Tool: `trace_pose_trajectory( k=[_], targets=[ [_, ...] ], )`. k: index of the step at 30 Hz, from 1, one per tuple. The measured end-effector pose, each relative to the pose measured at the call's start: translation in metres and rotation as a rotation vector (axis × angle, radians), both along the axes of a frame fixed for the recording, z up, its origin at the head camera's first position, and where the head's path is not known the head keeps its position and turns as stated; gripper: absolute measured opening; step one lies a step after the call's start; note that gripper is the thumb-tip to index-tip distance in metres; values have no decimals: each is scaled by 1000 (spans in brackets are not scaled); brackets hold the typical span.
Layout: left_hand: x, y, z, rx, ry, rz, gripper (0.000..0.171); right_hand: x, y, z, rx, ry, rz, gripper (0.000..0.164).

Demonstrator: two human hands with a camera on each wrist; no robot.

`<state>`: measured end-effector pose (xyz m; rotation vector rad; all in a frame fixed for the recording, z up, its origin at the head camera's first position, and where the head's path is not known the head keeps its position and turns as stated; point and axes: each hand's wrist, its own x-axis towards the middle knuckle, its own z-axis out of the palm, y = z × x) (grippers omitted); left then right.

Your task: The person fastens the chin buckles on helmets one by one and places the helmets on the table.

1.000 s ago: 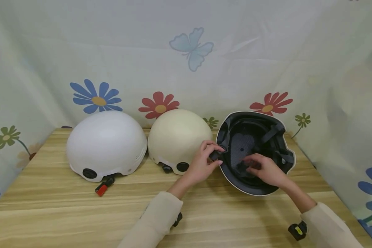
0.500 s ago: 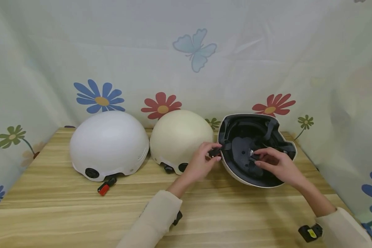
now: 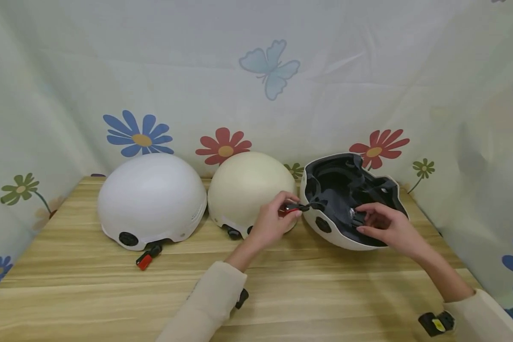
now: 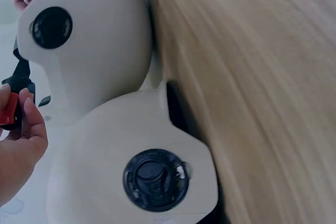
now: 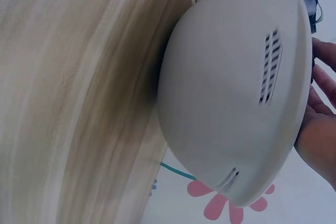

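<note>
A white helmet lies tipped on its crown at the right, its black padded inside facing up. Beside its left rim, my left hand pinches a black and red chin-strap buckle. That red buckle also shows in the left wrist view, between fingers and thumb. Over the helmet's inside, my right hand pinches a small dark strap end with a shiny tip. In the right wrist view, the helmet's vented shell partly hides the right fingers.
A cream helmet stands dome-up just left of the tipped one, behind my left hand. Further left is another white helmet, its red and black buckle lying on the wooden table. A flowered cloth hangs behind.
The helmet has rolled so its opening tilts away and its side knob shows. My left hand has drawn the buckle slightly left of the rim; my right hand has shifted rightward and now pinches the strap end.
</note>
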<state>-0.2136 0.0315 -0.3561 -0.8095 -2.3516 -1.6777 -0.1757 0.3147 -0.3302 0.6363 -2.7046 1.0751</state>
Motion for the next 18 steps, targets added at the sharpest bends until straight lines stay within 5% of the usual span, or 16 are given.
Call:
trace_pose_trajectory(
  k=[11,18],
  targets=[
    [-1,-9,17,58,102,23,18,1,2,10,-35,13,121,39],
    [-1,-14,22,107,73,42,26,2,-1,17,-62,-66,91,29]
  ],
)
